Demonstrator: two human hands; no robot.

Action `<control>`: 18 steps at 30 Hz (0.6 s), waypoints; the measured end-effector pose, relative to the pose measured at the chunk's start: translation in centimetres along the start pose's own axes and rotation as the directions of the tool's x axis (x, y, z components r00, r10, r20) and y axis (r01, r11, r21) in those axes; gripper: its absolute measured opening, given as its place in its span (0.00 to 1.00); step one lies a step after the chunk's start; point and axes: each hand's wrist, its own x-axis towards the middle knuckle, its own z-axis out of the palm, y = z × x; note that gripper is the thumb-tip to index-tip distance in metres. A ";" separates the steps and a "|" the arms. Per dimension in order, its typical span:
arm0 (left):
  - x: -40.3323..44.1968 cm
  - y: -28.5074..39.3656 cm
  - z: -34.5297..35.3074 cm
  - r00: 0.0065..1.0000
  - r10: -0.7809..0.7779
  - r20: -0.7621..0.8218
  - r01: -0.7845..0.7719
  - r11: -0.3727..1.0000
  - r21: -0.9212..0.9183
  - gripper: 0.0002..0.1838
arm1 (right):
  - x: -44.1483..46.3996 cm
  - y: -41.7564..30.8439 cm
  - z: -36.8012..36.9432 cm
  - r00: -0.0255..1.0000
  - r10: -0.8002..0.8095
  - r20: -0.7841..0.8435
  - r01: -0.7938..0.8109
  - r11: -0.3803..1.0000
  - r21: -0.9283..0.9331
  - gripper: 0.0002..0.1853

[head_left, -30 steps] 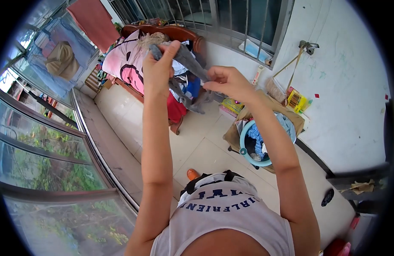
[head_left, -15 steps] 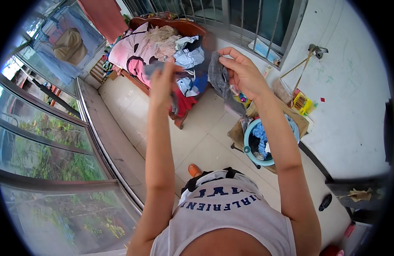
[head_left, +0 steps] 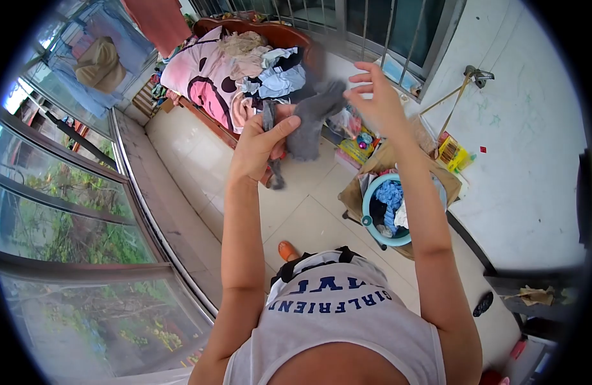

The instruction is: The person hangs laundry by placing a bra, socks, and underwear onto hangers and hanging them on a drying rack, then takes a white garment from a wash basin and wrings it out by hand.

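Grey cloth pieces hang in front of me, one (head_left: 312, 122) spread between my hands and a narrower one (head_left: 276, 174) dangling below my left palm. My left hand (head_left: 264, 142) is closed on the grey cloth, thumb on top. My right hand (head_left: 378, 96) is at the upper right edge of the cloth, thumb and index finger pinching it while the other fingers stick out. Beyond them, a wooden bench (head_left: 260, 29) bears a heap of clothes (head_left: 283, 80) and a pink printed cushion (head_left: 203, 77).
A light blue basket (head_left: 368, 204) of clothes stands on a cloth-covered stand at the right. Colourful packages (head_left: 360, 147) lie behind it. Windows (head_left: 71, 237) line the left side. A strap hangs from a wall tap (head_left: 479, 76). A dark slipper (head_left: 483, 304) lies at the right.
The grey pieces, held apart half a second ago, are now close together. My left hand has moved right and slightly down, and my right hand's fingers have spread.
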 end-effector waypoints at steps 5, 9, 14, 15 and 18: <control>1.2 -0.3 0.4 0.999 -0.035 0.041 0.045 0.963 -0.266 0.14 | -2.9 -3.9 0.4 0.911 -0.377 0.165 0.359 0.925 0.127 0.31; 1.5 -0.4 1.0 0.992 -0.109 0.056 0.122 0.868 -0.482 0.10 | -3.1 -3.9 1.3 0.781 -0.611 0.132 0.619 0.729 -0.292 0.28; 2.0 -0.8 1.1 0.981 -0.153 0.116 0.190 0.864 -0.467 0.09 | -2.5 -3.0 1.1 0.784 -0.621 0.029 0.619 0.776 -0.119 0.14; 2.2 -1.1 1.1 0.984 -0.151 0.099 0.178 0.907 -0.382 0.07 | -2.4 -3.1 1.0 0.855 -0.518 -0.029 0.518 0.855 0.015 0.09; 2.2 -1.4 1.6 0.990 -0.139 0.000 0.134 0.956 -0.260 0.05 | -2.1 -2.9 0.6 0.925 -0.363 -0.112 0.380 0.897 0.225 0.03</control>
